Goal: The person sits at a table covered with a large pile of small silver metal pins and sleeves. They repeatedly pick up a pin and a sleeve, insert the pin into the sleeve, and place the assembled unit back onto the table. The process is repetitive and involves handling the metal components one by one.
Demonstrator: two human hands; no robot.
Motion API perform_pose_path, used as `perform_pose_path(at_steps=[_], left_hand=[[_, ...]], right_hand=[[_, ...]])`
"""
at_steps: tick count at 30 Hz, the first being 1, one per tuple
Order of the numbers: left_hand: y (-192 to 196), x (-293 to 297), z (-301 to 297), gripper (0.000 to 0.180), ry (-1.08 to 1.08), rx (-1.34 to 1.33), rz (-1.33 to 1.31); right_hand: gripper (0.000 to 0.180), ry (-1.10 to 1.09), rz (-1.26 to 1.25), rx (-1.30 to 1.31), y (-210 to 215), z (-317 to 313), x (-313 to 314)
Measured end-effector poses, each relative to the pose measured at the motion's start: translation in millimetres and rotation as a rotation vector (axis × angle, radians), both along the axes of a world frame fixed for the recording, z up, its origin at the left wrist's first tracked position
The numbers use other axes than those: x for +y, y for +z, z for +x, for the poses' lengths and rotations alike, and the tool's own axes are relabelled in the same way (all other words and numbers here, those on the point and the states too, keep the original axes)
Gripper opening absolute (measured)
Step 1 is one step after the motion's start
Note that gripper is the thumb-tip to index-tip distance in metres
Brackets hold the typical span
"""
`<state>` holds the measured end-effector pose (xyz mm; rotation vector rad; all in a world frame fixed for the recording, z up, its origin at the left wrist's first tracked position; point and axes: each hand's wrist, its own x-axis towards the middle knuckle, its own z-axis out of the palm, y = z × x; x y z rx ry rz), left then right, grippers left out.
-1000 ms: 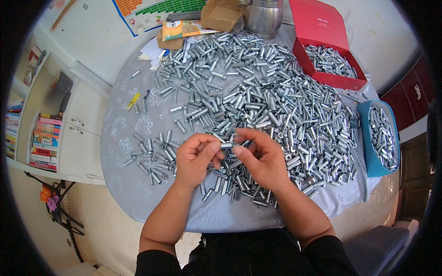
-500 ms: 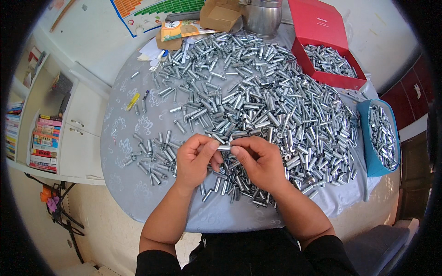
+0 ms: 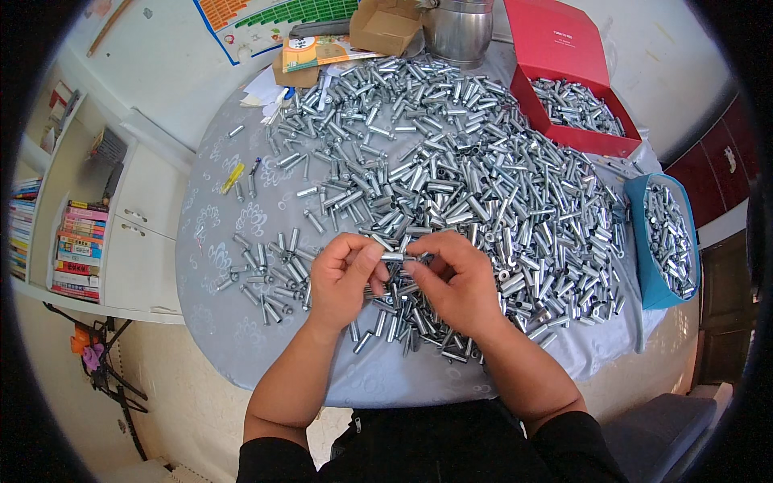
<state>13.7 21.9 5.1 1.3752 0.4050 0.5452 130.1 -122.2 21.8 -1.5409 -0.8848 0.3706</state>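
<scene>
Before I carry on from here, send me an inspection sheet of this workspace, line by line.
Surface: grey patterned tablecloth
Parts: metal cylinders heaped loose; more in the open red box and blue container
Clutter: cardboard box, papers, yellow item
Hands: left fingers pinch one cylinder; right fingers at its other end, grip unclear
Cables: nothing seen
Surroundings: white cabinet left, metal pot behind, dark chair lower right

Pale lettering (image 3: 563,34) on red lid (image 3: 551,55), print on book spines (image 3: 80,249)
</scene>
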Motion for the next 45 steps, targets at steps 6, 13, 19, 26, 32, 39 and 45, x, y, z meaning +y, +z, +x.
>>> perform_pose_path(at_steps=[6, 13, 19, 26, 32, 39, 45], left_hand=[[1.3, 2.2, 0.8, 0.012, 0.030, -0.041, -0.025], [-0.5, 0.7, -0.2, 0.010, -0.097, -0.051, 0.006], [1.7, 0.6, -1.2, 0.010, -0.090, -0.039, -0.031], [2.9, 7.8, 0.0, 0.016, 0.140, 0.003, 0.011], [0.6, -2.2, -2.9, 0.013, -0.123, -0.017, 0.031], [-2.8, -2.7, 0.4, 0.016, -0.124, -0.030, 0.048], [-7.5, 7.2, -0.3, 0.015, 0.228, 0.150, 0.453]], right_hand=[[0.021, -0.045, 0.007, -0.010, -1.3, 3.7, 0.5], [0.018, -0.047, -0.011, 0.021, -3.9, 2.8, 0.6], [0.019, 0.058, -0.039, 0.061, -0.6, 2.3, -0.8], [0.022, -0.175, 0.088, 0.204, -6.5, 3.5, 3.4], [0.021, -0.024, -0.036, 0.038, -3.1, 3.0, -0.1], [0.013, 0.001, 0.003, 0.299, -6.0, -0.2, 0.4], [0.010, -0.098, 0.064, 0.393, -7.7, 1.0, 1.3]])
